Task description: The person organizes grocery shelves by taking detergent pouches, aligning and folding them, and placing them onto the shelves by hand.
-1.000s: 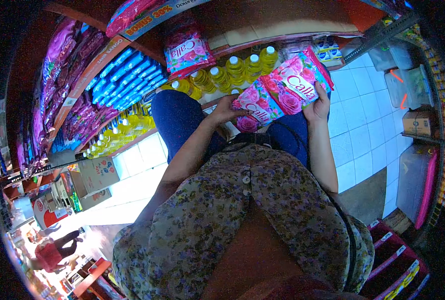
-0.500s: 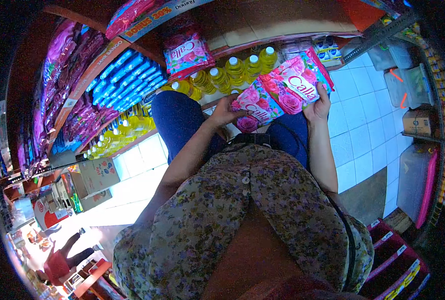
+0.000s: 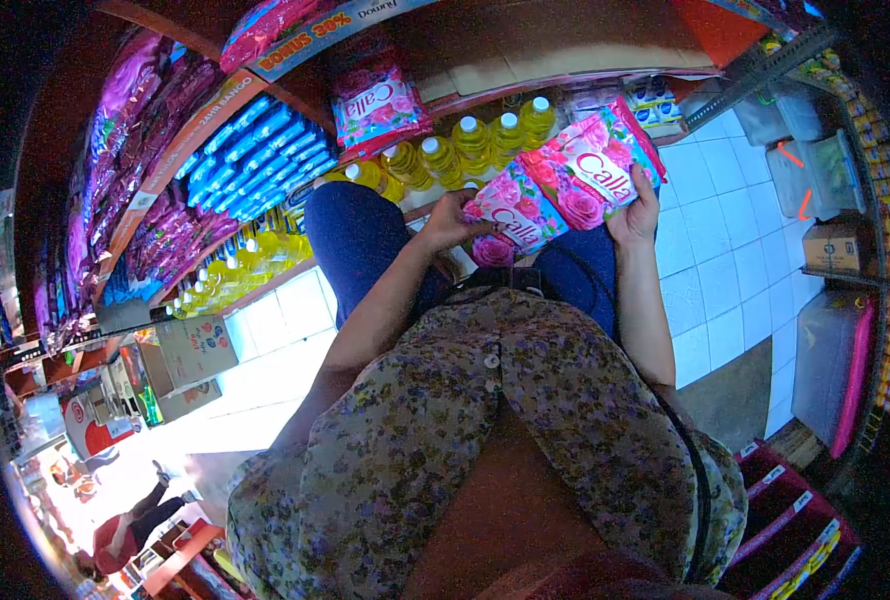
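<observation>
Left hand (image 3: 449,222) and right hand (image 3: 637,210), fingers clamped on opposite ends of the pink Calla packets (image 3: 577,205), held up near yellow bottles (image 3: 472,145) on the shelf!

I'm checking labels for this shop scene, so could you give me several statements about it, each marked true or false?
1. The left hand and right hand both grip pink Calla packaging. True.
2. The bottle caps behind it are red. False: the bottles of yellow liquid there have white caps.
3. Another pink Calla pack sits beyond the bottles. True.
4. The wearer's shirt is plain white. False: the shirt has a floral pattern.
5. Pale floor tiles show to the right of the right hand. True.
</observation>
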Demonstrator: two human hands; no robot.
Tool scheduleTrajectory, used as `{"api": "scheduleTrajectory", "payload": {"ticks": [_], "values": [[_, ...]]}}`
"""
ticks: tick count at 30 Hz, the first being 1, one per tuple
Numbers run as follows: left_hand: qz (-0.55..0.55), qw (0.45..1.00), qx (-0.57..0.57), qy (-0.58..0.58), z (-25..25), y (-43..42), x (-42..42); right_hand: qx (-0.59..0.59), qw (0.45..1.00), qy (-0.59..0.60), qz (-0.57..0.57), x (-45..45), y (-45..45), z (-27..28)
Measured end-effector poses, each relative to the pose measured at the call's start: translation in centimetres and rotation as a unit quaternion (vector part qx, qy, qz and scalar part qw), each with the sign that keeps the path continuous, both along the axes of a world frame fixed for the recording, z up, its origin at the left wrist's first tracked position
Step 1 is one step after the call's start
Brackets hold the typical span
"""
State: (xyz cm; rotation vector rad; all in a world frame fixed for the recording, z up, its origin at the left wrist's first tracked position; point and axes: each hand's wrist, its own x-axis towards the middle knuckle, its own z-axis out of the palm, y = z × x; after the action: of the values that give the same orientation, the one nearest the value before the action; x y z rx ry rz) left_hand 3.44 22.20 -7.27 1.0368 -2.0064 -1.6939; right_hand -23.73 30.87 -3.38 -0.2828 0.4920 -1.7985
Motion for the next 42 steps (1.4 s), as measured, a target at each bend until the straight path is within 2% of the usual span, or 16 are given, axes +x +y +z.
{"api": "scheduleTrajectory", "payload": {"ticks": [12, 14, 19, 22, 29, 32, 34, 37, 42], "values": [[-0.023, 0.999, -0.009, -0.033, 0.0, -0.1, -0.1, 0.006, 1.0, 0.005, 0.003, -0.3, -0.1, -1.0], [-0.019, 0.999, -0.016, -0.046, 0.1, -0.1, -0.1, 0.03, 0.999, 0.016, -0.027, -0.2, -0.3, -1.2], [-0.023, 0.998, 0.054, -0.014, -0.9, -0.2, -0.1, 0.024, 1.0, 0.017, -0.009, -0.1, -0.3, -0.8], [-0.01, 1.0, 0.022, 0.004, -0.9, 0.0, -0.3, 0.038, 0.999, 0.026, -0.018, 0.1, -0.3, -0.7], [-0.008, 0.997, 0.055, -0.049, -0.1, 0.2, -0.6, 0.05, 0.997, 0.044, -0.025, 0.6, -0.4, -0.1], [0.005, 0.998, 0.024, -0.05, -1.8, 0.0, -0.7, 0.046, 0.998, 0.031, -0.022, 0.2, -0.3, -0.9], [-0.014, 0.995, 0.094, -0.008, -2.5, -0.4, -0.5, 0.046, 0.999, 0.012, -0.017, 0.0, -0.3, -1.2], [-0.025, 0.995, 0.092, -0.039, -0.2, -0.4, -1.0, 0.034, 0.999, -0.025, -0.002, 0.0, -0.2, -0.8], [-0.036, 0.995, 0.094, -0.024, 0.0, -0.8, -1.2, -0.009, 0.997, -0.071, 0.009, 0.1, -0.2, 0.0]]}}
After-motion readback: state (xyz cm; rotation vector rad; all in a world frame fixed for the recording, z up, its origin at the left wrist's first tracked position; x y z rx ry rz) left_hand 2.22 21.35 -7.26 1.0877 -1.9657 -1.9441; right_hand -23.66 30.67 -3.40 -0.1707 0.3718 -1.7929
